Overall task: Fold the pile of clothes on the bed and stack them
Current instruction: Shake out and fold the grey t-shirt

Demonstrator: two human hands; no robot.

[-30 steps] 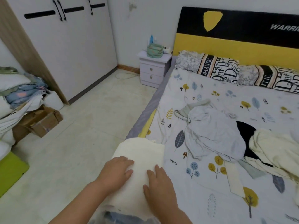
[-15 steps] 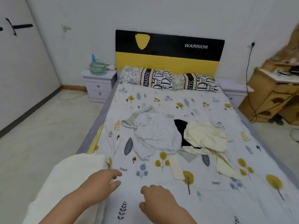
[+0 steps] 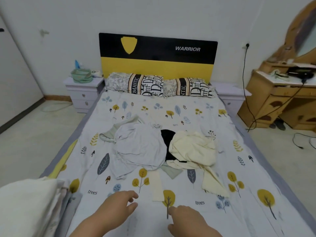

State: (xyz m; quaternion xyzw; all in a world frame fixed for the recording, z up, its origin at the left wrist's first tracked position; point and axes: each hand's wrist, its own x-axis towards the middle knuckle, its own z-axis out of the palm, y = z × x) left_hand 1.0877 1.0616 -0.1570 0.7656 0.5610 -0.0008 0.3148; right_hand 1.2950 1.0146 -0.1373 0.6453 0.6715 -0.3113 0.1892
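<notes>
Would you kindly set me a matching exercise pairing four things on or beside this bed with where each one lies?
Things:
1. pale grey crumpled garment
2. cream crumpled garment
3. folded cream cloth stack
4. green fabric basket

Places:
A. on the lilac nightstand
B. right part of the pile
C. bed's near left corner
D. left part of the pile

Pairs: 1-D, 2-B, 3-C, 4-A
</notes>
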